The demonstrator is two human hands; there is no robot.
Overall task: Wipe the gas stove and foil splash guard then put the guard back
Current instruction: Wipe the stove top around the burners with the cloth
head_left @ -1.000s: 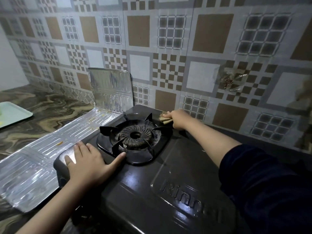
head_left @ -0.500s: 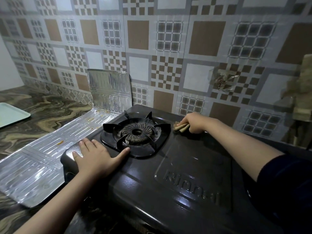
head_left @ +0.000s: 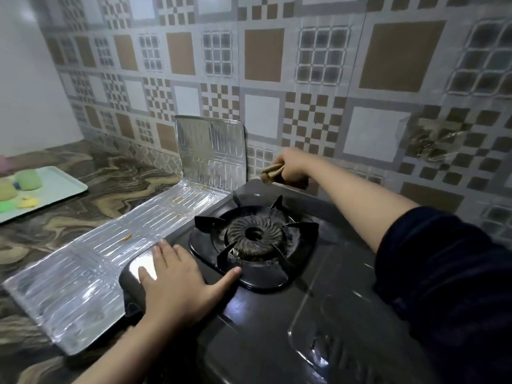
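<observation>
Against tiled wall, a folded cloth (head_left: 273,172) is gripped by the right hand (head_left: 291,167) at the gas stove's (head_left: 277,322) far edge, while the left hand (head_left: 177,286) is laid flat, fingers (head_left: 159,252) spread, on its left corner.

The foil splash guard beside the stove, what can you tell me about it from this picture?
The foil splash guard is a thin, shiny, silvery sheet embossed with ribbed panels. It looks like aluminium foil. Most of it lies flat on the marbled countertop, along the left edge of the gas stove; its far panel is folded upright against the tiled wall. Small orange-brown specks dot the flat part. The left hand rests on the stove with its fingertips at the foil's edge.
</observation>
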